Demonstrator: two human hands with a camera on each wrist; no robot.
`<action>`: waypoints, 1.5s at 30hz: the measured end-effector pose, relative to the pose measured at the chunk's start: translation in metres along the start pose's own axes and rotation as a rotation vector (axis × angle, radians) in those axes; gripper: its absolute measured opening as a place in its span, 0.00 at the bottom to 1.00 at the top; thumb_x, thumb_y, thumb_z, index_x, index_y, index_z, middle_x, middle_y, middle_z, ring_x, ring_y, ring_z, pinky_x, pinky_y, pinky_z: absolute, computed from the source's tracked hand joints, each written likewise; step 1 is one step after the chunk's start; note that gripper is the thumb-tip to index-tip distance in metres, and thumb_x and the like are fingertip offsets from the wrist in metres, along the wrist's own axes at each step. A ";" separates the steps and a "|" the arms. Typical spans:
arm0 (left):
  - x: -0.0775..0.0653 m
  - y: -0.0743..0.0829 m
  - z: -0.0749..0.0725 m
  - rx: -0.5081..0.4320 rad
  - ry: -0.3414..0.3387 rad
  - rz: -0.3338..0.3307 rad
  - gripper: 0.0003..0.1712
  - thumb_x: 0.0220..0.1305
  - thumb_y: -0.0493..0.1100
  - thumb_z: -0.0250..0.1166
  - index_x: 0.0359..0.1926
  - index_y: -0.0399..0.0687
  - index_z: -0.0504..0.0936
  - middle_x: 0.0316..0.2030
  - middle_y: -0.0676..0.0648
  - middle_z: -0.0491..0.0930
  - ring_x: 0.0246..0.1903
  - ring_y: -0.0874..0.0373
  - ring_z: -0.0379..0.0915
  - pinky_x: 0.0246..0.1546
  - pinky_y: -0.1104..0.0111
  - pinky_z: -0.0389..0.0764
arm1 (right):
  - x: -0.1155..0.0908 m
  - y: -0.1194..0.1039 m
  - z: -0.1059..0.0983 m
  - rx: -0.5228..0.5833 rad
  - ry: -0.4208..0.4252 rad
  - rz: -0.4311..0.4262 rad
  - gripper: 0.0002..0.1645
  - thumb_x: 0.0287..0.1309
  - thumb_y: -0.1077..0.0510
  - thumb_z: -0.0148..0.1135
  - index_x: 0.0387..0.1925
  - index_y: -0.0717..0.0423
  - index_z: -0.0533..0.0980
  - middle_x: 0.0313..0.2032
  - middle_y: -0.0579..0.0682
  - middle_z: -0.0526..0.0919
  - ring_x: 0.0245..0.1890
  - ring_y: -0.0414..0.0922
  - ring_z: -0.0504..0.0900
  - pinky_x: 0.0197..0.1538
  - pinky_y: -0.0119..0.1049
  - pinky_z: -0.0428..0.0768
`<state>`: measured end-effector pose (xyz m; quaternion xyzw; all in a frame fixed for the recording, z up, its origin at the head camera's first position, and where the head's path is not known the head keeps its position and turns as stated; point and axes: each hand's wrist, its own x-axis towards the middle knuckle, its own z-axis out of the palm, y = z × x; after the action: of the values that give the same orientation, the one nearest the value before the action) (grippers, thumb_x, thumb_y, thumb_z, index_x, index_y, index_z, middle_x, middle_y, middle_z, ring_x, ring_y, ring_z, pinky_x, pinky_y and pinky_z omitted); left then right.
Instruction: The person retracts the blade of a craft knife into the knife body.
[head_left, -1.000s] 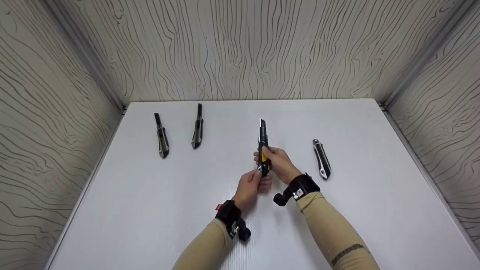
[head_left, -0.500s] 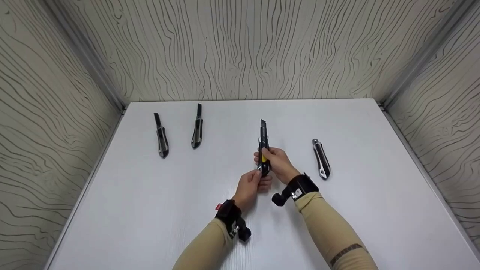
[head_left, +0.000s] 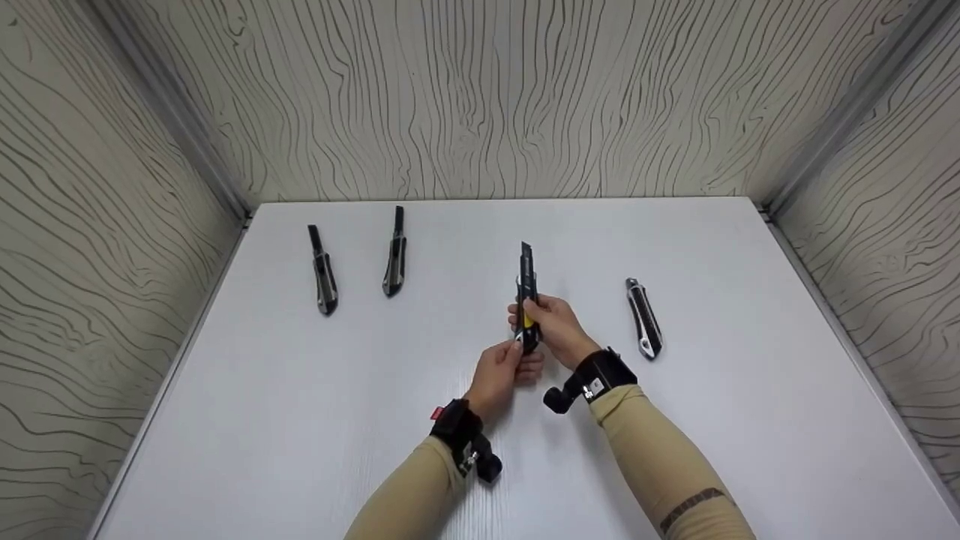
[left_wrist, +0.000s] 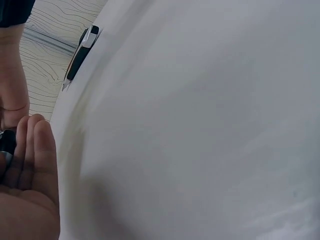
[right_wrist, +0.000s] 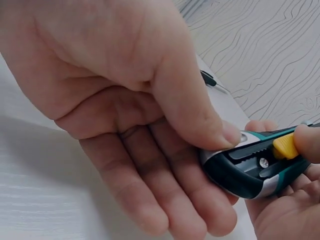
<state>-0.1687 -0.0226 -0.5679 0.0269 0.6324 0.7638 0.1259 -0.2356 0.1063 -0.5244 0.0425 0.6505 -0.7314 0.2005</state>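
Observation:
Near the table's middle, both hands hold a utility knife [head_left: 528,281], its blade extended and pointing away from me. My right hand [head_left: 559,324] grips the handle, its thumb on the yellow slider [right_wrist: 286,146]. Lower down, my left hand [head_left: 501,375] pinches the butt end between thumb and fingers. The right wrist view shows the left thumb [right_wrist: 192,110] on the black-and-silver end of the handle. In the left wrist view, the left hand [left_wrist: 35,195] is at the lower left edge, with only a bit of the knife visible.
Two utility knives with long dark blade ends, one at far left [head_left: 325,281] and one beside it [head_left: 397,262], lie on the white table [head_left: 300,420]. A third knife [head_left: 645,321], no blade visible, lies to the right. Patterned walls [head_left: 480,97] enclose the table's back and sides.
The held knife's blade tip has drawn back slightly toward the handle, and the right thumb sits a little lower. The left hand and the knives on the table have not visibly moved.

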 end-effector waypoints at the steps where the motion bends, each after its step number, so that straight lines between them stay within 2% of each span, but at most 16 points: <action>1: 0.000 0.000 0.000 0.005 0.001 -0.001 0.22 0.78 0.39 0.44 0.54 0.22 0.73 0.45 0.29 0.83 0.42 0.47 0.85 0.47 0.60 0.85 | 0.000 0.000 0.000 0.000 -0.005 -0.001 0.25 0.74 0.59 0.45 0.65 0.71 0.63 0.57 0.64 0.77 0.45 0.42 0.83 0.53 0.33 0.81; 7: -0.002 0.002 0.001 0.006 0.008 -0.009 0.21 0.78 0.39 0.43 0.53 0.23 0.74 0.44 0.29 0.83 0.40 0.50 0.85 0.46 0.60 0.85 | -0.001 0.000 0.000 0.005 -0.017 0.010 0.25 0.74 0.60 0.45 0.65 0.71 0.62 0.59 0.66 0.75 0.45 0.42 0.82 0.53 0.32 0.81; 14: -0.001 0.001 0.001 0.002 0.007 0.016 0.22 0.78 0.39 0.43 0.54 0.21 0.73 0.44 0.27 0.82 0.42 0.45 0.85 0.47 0.58 0.85 | 0.000 0.000 0.000 0.014 -0.012 0.004 0.25 0.73 0.61 0.45 0.65 0.71 0.62 0.54 0.61 0.78 0.45 0.42 0.83 0.54 0.32 0.81; 22: 0.000 0.002 0.002 -0.018 0.031 -0.012 0.21 0.77 0.38 0.43 0.53 0.21 0.73 0.45 0.26 0.82 0.44 0.42 0.84 0.47 0.59 0.85 | 0.001 0.001 0.000 -0.011 -0.017 -0.001 0.24 0.73 0.62 0.45 0.65 0.70 0.62 0.61 0.67 0.73 0.49 0.44 0.82 0.60 0.36 0.78; 27: -0.001 0.001 0.002 -0.026 0.033 -0.017 0.21 0.77 0.38 0.43 0.52 0.20 0.73 0.44 0.27 0.82 0.42 0.46 0.85 0.47 0.60 0.85 | 0.000 0.000 -0.001 -0.016 -0.019 0.001 0.24 0.73 0.62 0.45 0.66 0.69 0.62 0.61 0.67 0.73 0.50 0.44 0.82 0.62 0.38 0.77; 34: -0.001 0.001 0.002 -0.027 0.040 -0.023 0.21 0.77 0.38 0.44 0.50 0.22 0.75 0.43 0.28 0.83 0.36 0.55 0.84 0.45 0.61 0.86 | -0.001 0.000 -0.001 -0.012 -0.039 0.002 0.24 0.73 0.64 0.44 0.66 0.71 0.61 0.62 0.68 0.71 0.48 0.42 0.82 0.57 0.33 0.79; 45: -0.002 -0.003 0.000 -0.052 0.019 -0.039 0.23 0.78 0.42 0.44 0.54 0.22 0.74 0.44 0.30 0.83 0.35 0.57 0.84 0.44 0.62 0.86 | 0.001 0.000 -0.001 -0.031 -0.043 0.002 0.25 0.73 0.62 0.46 0.66 0.70 0.61 0.62 0.67 0.73 0.50 0.43 0.83 0.59 0.35 0.79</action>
<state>-0.1659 -0.0227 -0.5704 0.0039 0.6140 0.7776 0.1353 -0.2370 0.1065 -0.5249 0.0240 0.6573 -0.7217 0.2158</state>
